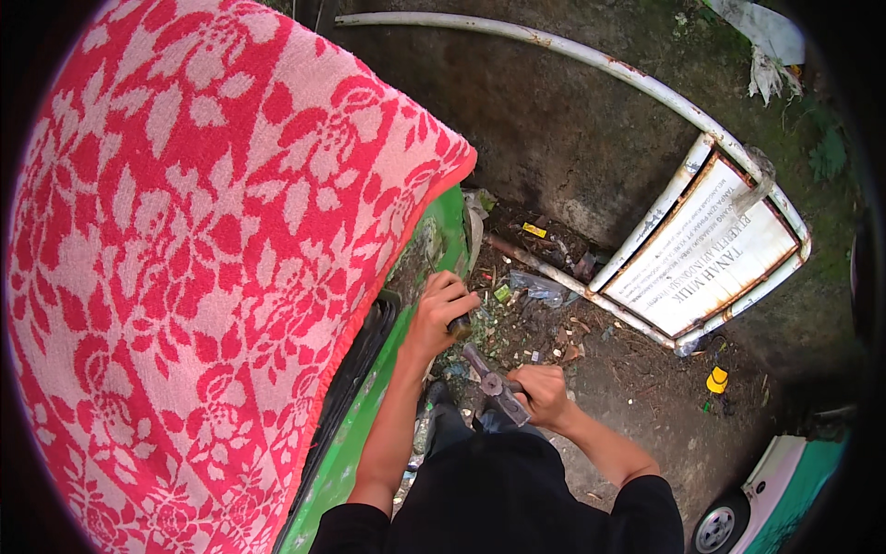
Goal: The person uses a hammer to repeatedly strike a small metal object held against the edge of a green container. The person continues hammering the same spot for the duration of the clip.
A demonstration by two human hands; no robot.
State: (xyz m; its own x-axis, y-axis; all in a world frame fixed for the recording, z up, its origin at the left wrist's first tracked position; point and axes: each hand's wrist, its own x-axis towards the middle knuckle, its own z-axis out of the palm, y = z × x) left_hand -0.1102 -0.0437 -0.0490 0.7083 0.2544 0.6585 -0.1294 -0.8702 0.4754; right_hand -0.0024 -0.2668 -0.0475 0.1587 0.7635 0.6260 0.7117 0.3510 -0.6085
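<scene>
Left fingers (454,294) curled, right fingers (540,380) clenched, bare forearms (384,417) angled inward

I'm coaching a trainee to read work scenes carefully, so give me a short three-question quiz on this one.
1. Choose one. Which hand holds the hammer?
A. the left
B. the right
C. both

2. True or false: the left hand is empty.

3. Fill in: in the picture, the pink cloth lies to the ____ of the white sign.

Key:
1. B, the right hand.
2. False; it grips a dark-ended thing, mostly hidden.
3. left
</scene>
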